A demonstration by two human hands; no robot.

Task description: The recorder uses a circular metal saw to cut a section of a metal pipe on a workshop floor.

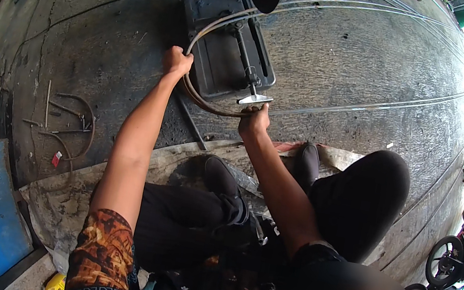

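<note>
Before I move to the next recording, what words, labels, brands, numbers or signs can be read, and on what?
Patterned shirt: letter-like print, too small and blurred to read.
Small red-and-white item at left: any marks too small to read.
Held curved rods: no lettering visible.
Nothing reads clearly.

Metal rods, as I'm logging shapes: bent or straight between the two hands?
Bent: the metal rods curve round from the left hand to the right hand.

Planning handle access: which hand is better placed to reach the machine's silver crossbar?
Right, probably: right hand is beside the silver crossbar; left hand is farther off, on the bent rods.
</note>
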